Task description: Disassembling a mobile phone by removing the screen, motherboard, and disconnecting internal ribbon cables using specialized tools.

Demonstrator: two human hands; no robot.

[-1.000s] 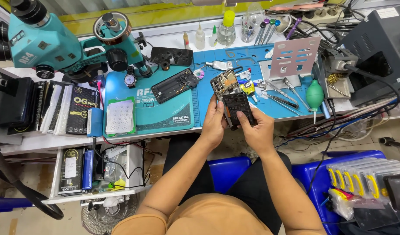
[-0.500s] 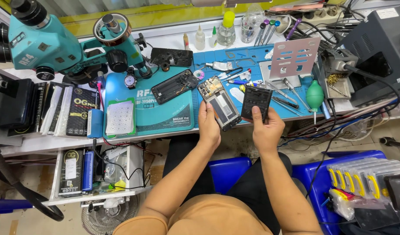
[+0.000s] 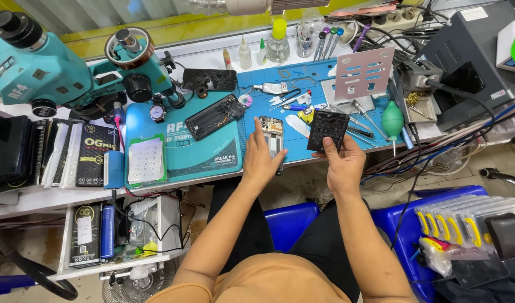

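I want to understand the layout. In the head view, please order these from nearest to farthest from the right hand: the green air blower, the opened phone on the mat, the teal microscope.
From the right hand:
1. Green air blower, just to its right.
2. Opened phone, across on the left, on the mat.
3. Teal microscope, far left corner.

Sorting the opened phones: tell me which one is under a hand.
The opened phone under the left hand, at the mat's right edge; the other lies untouched, nearer the microscope.
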